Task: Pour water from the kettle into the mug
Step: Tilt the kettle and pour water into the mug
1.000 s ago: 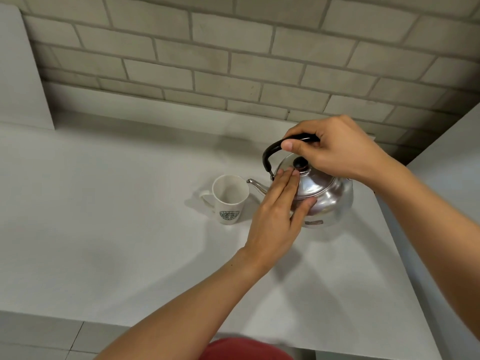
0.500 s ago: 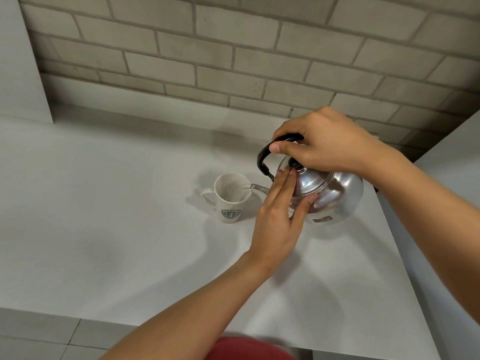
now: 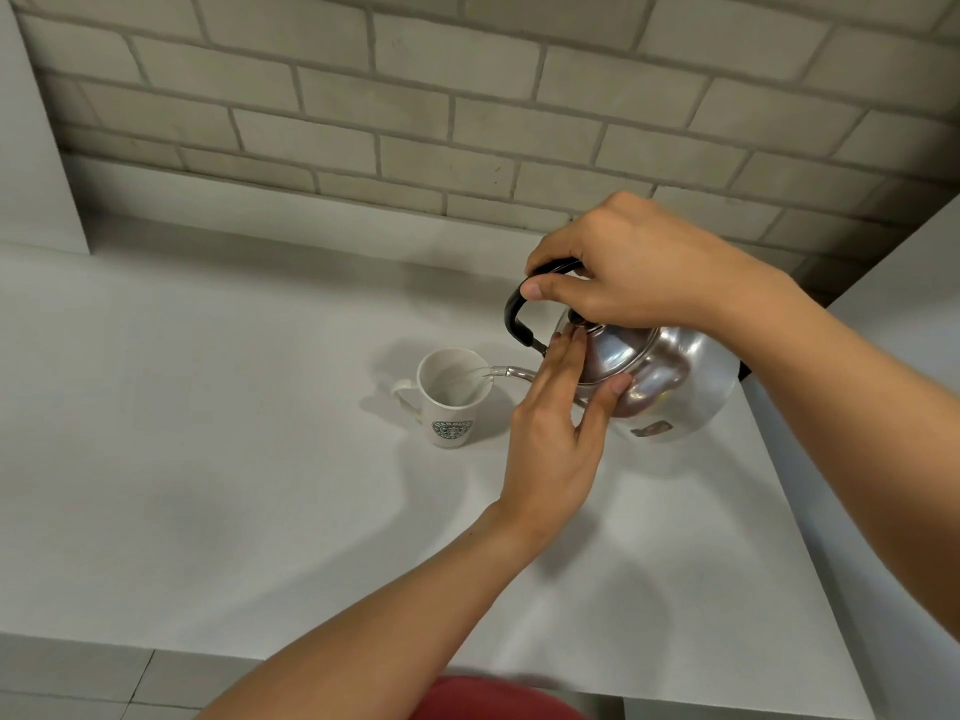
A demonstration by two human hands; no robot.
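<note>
Kettle [image 3: 670, 387] of shiny steel, lifted off white counter [image 3: 208, 459], tilted toward nine o'clock. Thin spout [image 3: 511, 372] over rim of white mug [image 3: 451, 397], a stream of water falling inside. Mug upright at nine o'clock of kettle, its handle toward nine o'clock, green emblem facing camera. Right hand [image 3: 639, 267] curled tight around black handle [image 3: 519, 314]. Left hand [image 3: 558, 439] flat, fingers [image 3: 563, 366] pressed together against lid [image 3: 605, 350], thumb on kettle's side. Brick wall [image 3: 467, 96] at twelve o'clock.
</note>
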